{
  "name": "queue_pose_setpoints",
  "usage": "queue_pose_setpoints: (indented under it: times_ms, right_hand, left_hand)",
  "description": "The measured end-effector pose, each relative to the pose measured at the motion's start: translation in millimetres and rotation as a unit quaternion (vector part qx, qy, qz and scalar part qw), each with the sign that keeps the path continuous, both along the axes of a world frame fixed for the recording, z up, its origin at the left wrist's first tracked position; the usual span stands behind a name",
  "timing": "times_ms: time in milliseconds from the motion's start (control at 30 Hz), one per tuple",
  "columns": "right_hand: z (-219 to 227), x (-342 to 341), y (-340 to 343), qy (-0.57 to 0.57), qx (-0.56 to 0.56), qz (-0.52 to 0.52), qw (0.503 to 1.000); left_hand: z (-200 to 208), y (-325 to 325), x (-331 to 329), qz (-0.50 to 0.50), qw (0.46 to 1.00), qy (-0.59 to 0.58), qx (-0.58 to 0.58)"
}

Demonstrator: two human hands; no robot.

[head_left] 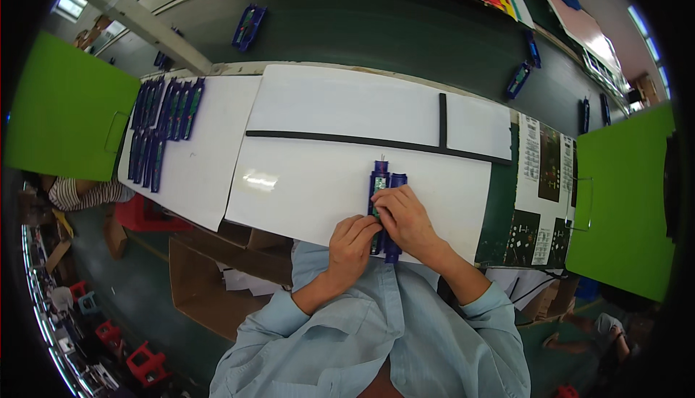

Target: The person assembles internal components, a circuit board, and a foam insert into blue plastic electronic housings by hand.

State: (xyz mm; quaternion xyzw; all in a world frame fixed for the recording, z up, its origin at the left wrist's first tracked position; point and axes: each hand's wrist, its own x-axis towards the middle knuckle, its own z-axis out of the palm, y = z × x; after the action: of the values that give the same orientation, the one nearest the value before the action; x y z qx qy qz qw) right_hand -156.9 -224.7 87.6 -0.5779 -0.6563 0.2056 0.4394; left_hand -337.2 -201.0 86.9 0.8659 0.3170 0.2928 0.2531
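Two long dark-blue plastic housings lie side by side on the white work surface in front of me, pointing away from my body. A green circuit board shows inside the left housing (379, 181), and thin wires stick up from its far end. The right housing (394, 248) lies against it, partly under my right hand. My left hand (352, 250) grips the near part of the left housing with curled fingers. Bent over the same housing, my right hand (407, 218) has its fingertips pinched together at the circuit board; whatever they hold is hidden.
Black strips (347, 140) divide the white surface ahead. Several blue housings with boards (181, 108) stand in rows at the left. A green conveyor belt (376, 36) carries more housings (250, 27). Green panels (69, 108) flank both sides. An open cardboard box (210, 282) sits below left.
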Motion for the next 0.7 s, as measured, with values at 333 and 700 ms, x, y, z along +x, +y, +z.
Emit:
queue_pose_setpoints:
  times_ms: [333, 700]
  right_hand:
    - [21.9, 22.0, 7.8, 0.064, -0.180, 0.059, 0.980]
    - [23.4, 22.0, 12.1, 0.001, -0.188, 0.086, 0.978]
  left_hand:
    - [-5.6, -13.2, -25.4, -0.059, 0.996, 0.054, 0.044]
    - [-3.1, -10.4, -24.7, -0.064, 0.995, 0.060, 0.046]
